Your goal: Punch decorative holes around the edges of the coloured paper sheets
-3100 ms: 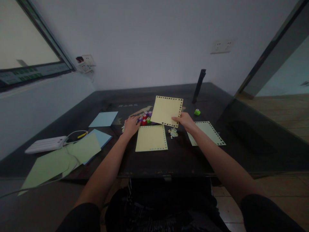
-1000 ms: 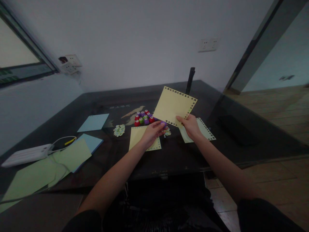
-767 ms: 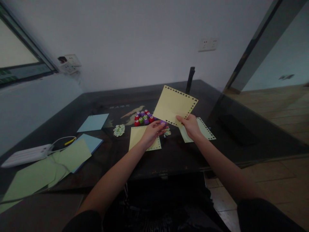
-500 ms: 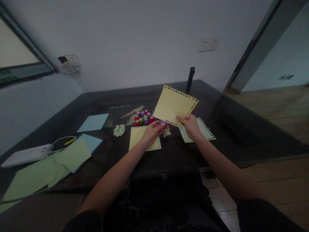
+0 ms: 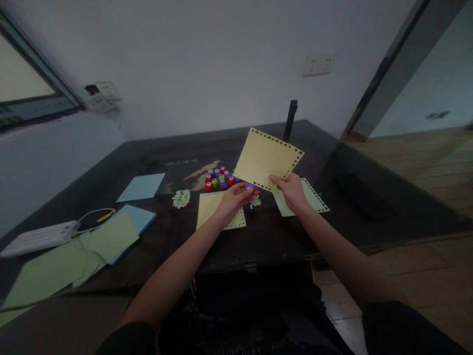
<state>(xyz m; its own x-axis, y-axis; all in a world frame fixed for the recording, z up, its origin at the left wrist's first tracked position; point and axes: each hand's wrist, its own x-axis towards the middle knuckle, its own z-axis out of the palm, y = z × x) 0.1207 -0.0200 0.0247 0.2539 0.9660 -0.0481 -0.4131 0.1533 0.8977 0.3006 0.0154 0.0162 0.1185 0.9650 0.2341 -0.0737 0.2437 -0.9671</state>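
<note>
In the head view, the right hand (image 5: 292,191) holds a yellow sheet (image 5: 266,159) with punched holes along its borders. The fingers are closed on the lower corner of the sheet, the thumb on top, and the sheet rises from the grip toward 11 o'clock, lifted above the dark table (image 5: 369,217). Most of the sheet is therefore above and a little to the left of the hand.

The left hand (image 5: 233,201) holds a small purple punch (image 5: 250,186) at its fingertips. The fingers are curled loosely around it, not fully closed. The punch is just at the lower edge of the lifted sheet, at 9 o'clock from the right hand and very near to it. I cannot tell if the edge of the sheet is already inside the punch.

Under the left hand lies a second yellow sheet (image 5: 210,207) flat on the table, also with a punched border. Under the right wrist lies a pale green sheet (image 5: 314,197) with the same kind of border. Between these two there is a small heap of paper bits (image 5: 254,201), and another heap (image 5: 181,198) lies at 9 o'clock from the left hand.

At 11 o'clock from the left hand stands a group of small punches (image 5: 219,180), red, purple and green, close together. Farther to the left lie two blue sheets (image 5: 141,187) and some plain green sheets (image 5: 55,266), beside a white power strip (image 5: 37,237) with its cable.
</note>
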